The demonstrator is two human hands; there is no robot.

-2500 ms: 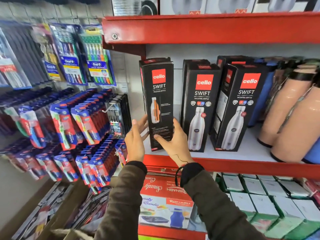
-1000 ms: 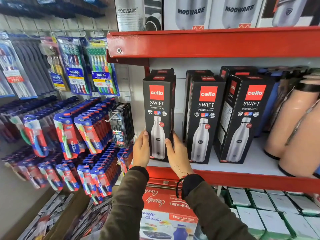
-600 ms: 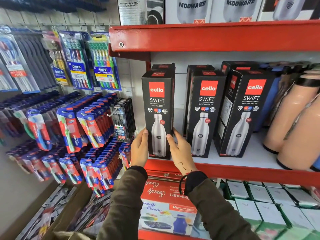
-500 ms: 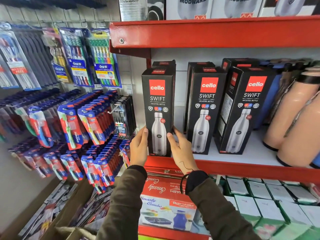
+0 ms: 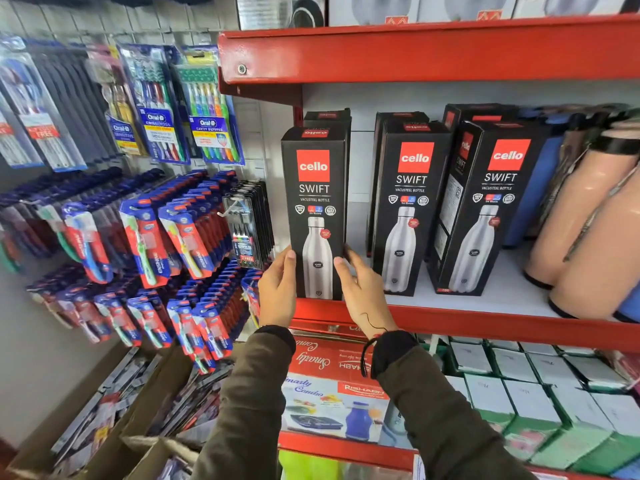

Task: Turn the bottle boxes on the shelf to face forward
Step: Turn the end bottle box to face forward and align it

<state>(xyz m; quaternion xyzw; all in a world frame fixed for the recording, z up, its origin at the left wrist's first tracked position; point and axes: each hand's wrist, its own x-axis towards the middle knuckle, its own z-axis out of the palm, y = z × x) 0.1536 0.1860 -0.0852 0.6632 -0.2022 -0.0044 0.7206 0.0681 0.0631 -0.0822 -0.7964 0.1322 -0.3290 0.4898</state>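
Note:
Three black Cello Swift bottle boxes stand in the front row on the red-edged shelf (image 5: 485,323). The left box (image 5: 317,188) stands upright at the shelf's front edge, its printed front towards me. My left hand (image 5: 277,289) presses its lower left side and my right hand (image 5: 363,292) its lower right side. The middle box (image 5: 408,202) faces forward. The right box (image 5: 491,202) is turned slightly, showing its left side panel. More black boxes stand behind each.
Peach-coloured bottles (image 5: 588,220) lean at the shelf's right end. Toothbrush packs (image 5: 166,237) hang on a pegboard to the left. Another red shelf (image 5: 415,53) runs overhead. White and green boxes (image 5: 536,386) and a red combo box (image 5: 329,375) fill the shelf below.
The left box has turned from showing its narrow side panel to showing its front. Both hands have slid down to its lower sides and set it upright at the shelf edge.

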